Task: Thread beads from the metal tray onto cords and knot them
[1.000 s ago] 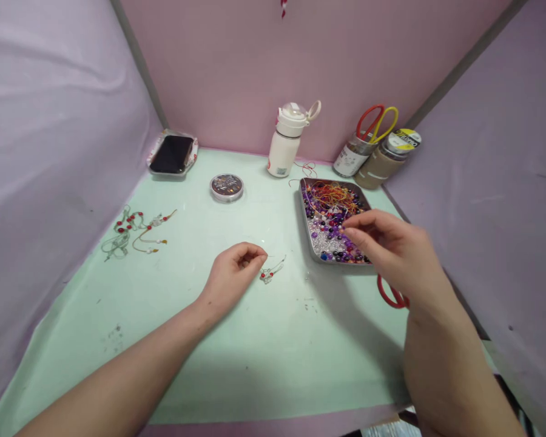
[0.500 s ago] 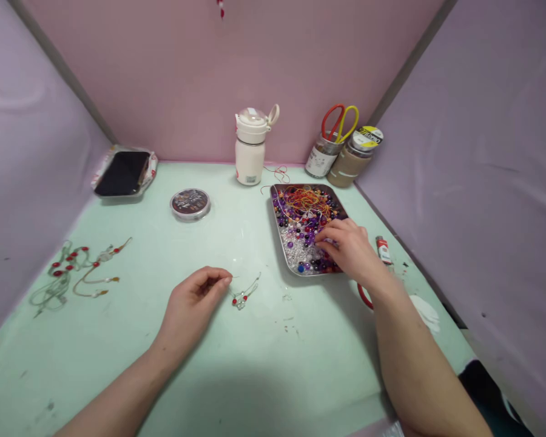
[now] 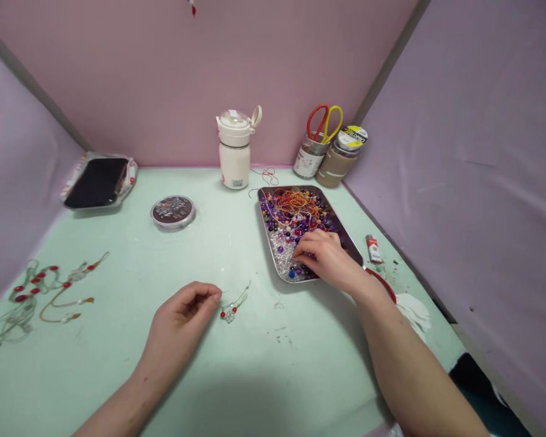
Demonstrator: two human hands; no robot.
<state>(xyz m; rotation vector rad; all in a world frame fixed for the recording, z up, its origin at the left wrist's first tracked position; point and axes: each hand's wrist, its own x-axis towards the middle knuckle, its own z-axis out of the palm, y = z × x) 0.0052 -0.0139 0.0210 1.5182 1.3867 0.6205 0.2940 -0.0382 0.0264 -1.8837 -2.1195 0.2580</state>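
Observation:
My left hand [image 3: 185,317] is closed in a pinch on a thin green cord, whose tip sticks out past the fingers. Hanging from that cord and lying on the table is a small beaded piece [image 3: 229,313] with red and clear beads. My right hand [image 3: 321,255] reaches into a metal tray [image 3: 273,255], its thumb and fingers pinched together low among the clear beads [image 3: 282,262]. Whatever sits between those fingertips is too small to make out. Purple, black and red beads and a tangle of orange and red thread [image 3: 295,203] fill the rest of the tray.
Finished-looking beaded cords [image 3: 40,285] lie at left. Behind stand a round tin [image 3: 173,212], a phone-like black slab [image 3: 97,183], a white bottle [image 3: 235,155] and jars [image 3: 309,156] with scissors. A lighter [image 3: 373,249] and red-handled scissors [image 3: 384,285] lie right of the tray.
The camera view has turned slightly right. My right hand has moved within the tray from the purple beads towards the clear beads. My left hand keeps its pinch on the cord.

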